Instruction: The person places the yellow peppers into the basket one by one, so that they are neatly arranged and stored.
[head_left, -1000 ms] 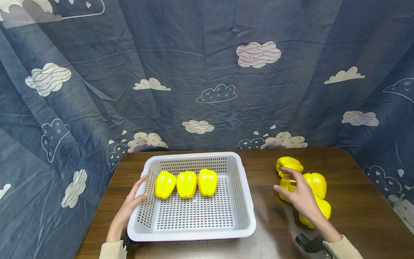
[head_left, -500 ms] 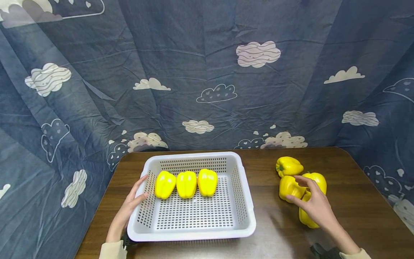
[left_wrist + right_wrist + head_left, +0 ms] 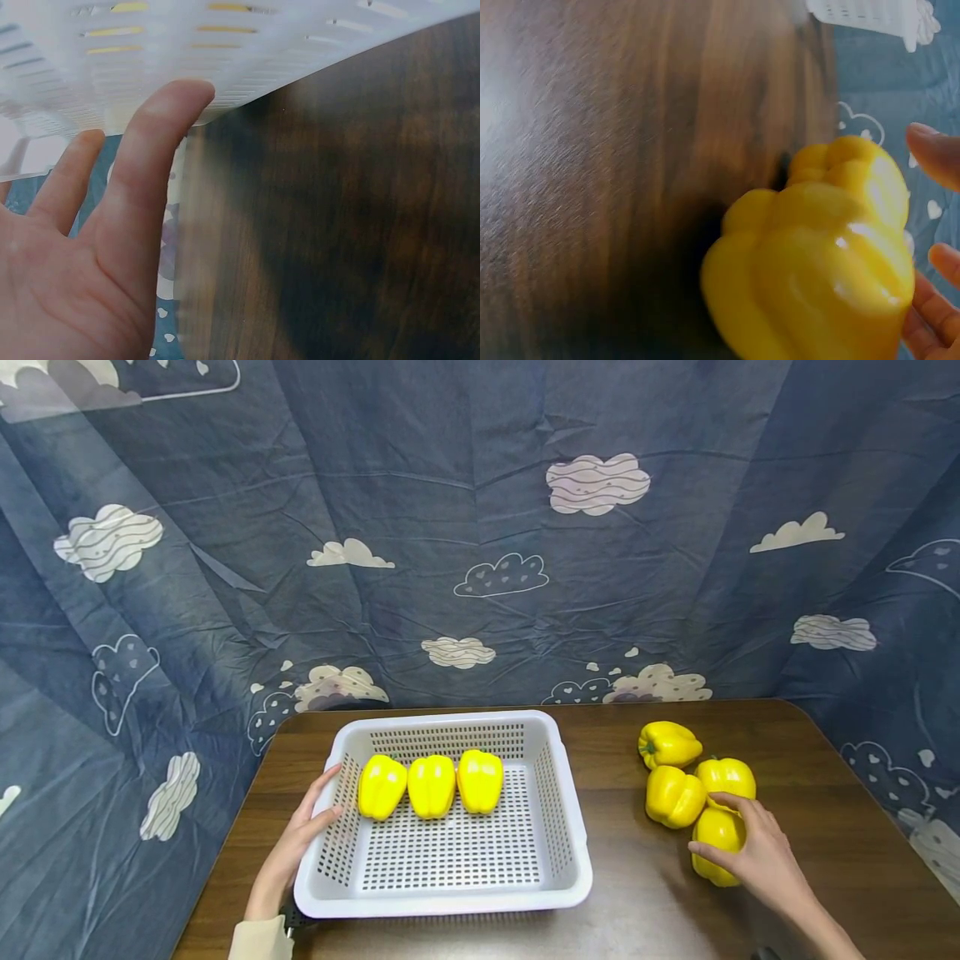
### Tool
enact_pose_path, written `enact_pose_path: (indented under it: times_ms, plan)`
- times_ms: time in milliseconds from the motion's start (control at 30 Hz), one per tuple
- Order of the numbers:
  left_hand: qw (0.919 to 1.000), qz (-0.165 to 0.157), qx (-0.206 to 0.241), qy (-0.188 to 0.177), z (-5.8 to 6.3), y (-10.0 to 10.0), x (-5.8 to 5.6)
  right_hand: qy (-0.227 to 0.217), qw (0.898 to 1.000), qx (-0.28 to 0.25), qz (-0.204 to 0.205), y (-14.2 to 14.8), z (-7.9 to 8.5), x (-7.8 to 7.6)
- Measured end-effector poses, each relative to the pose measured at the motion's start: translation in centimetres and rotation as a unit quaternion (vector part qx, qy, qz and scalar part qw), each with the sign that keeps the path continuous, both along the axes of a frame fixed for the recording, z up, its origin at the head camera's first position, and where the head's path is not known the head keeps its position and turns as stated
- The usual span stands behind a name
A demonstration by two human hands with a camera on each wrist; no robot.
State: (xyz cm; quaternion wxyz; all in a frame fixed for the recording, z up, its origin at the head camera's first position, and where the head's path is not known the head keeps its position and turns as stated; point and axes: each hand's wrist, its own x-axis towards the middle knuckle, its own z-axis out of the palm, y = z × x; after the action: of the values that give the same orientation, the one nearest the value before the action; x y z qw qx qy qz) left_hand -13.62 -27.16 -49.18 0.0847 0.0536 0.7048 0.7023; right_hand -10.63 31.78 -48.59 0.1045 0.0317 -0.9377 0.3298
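A white perforated plastic basket (image 3: 450, 906) stands on the brown table, with three yellow bell peppers in a row inside, one of them the middle pepper (image 3: 431, 787). My left hand (image 3: 292, 847) rests against the basket's left side, thumb and fingers extended; in the left wrist view the thumb (image 3: 150, 142) lies by the slotted wall. On the right, my right hand (image 3: 765, 856) hovers around the nearest yellow bell pepper (image 3: 717, 833), thumb to its left and fingers behind it. The right wrist view has this pepper (image 3: 817, 262) in front, the fingers seeming apart from it.
Beside that pepper lie a left bell pepper (image 3: 673, 797), a right bell pepper (image 3: 724, 774) and a farther bell pepper (image 3: 667, 743) with its green stem showing. The wooden table (image 3: 615, 877) ends at a dark blue cloud-print curtain (image 3: 502, 635) behind.
My right hand has moved right and nearer me, from above the far peppers to the nearest one. The left hand and basket stay in place.
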Motion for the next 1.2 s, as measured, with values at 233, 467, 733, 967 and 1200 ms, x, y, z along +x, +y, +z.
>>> enact_pose_path:
  times_ms: [233,467,733,967,1200]
  plan:
    - [1.0000,0.003,-0.001,-0.003,0.1,0.1,0.0,-0.010,0.999,0.036,0.007,0.3,-1.1,0.0]
    - [1.0000,0.000,0.001,0.001,0.1,0.1,0.0,0.008,0.998,0.060,0.025,0.1,-1.4,0.1]
    - [1.0000,0.000,0.002,0.001,0.0,0.1,0.1,0.020,0.998,0.062,0.015,0.0,0.0,-0.4]
    - [1.0000,0.001,0.002,-0.002,0.0,0.1,0.1,0.062,0.997,0.041,0.011,-0.5,1.5,-1.1]
    - [1.0000,0.003,0.003,-0.002,0.1,0.1,0.1,0.077,0.997,0.009,0.026,-1.4,2.8,-1.8]
